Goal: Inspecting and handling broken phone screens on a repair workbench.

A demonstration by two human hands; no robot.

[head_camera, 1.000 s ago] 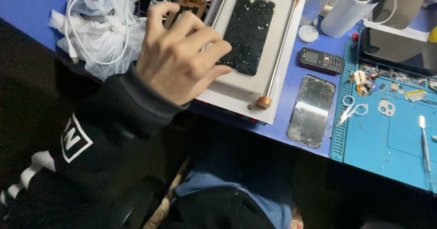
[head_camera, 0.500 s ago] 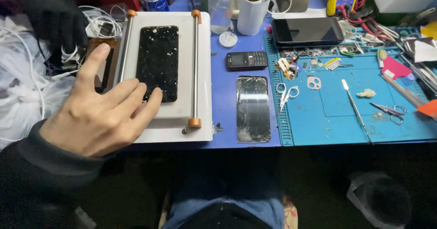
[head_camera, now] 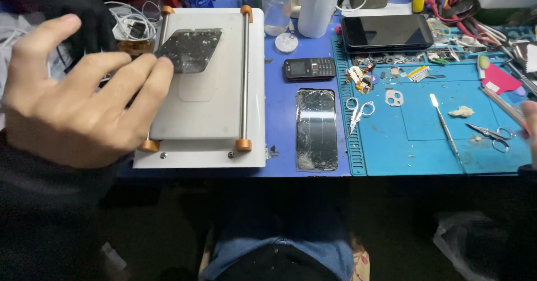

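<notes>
My left hand (head_camera: 78, 107) reaches over the left side of a white heating plate machine (head_camera: 201, 107) with two metal rails and orange end caps. Its fingertips pinch the corner of a dark cracked screen panel (head_camera: 193, 49), which is turned at an angle and lifted off the plate's far end. Only a sliver of my right hand (head_camera: 530, 127) shows at the right edge, above the blue work mat (head_camera: 425, 119); whether its fingers hold anything is hidden.
A second cracked phone panel (head_camera: 316, 127) lies beside the machine, with a small black keypad phone (head_camera: 309, 68) behind it. The mat carries small scissors (head_camera: 358, 113), a spudger (head_camera: 444, 127), tweezers, loose parts and a dark tablet (head_camera: 387, 32). A white cup (head_camera: 316, 4) and cables (head_camera: 131, 26) stand at the back.
The screen panel lay flat and straight on the plate; now my left hand has pulled it up and turned it toward the far left corner. The view has shifted right.
</notes>
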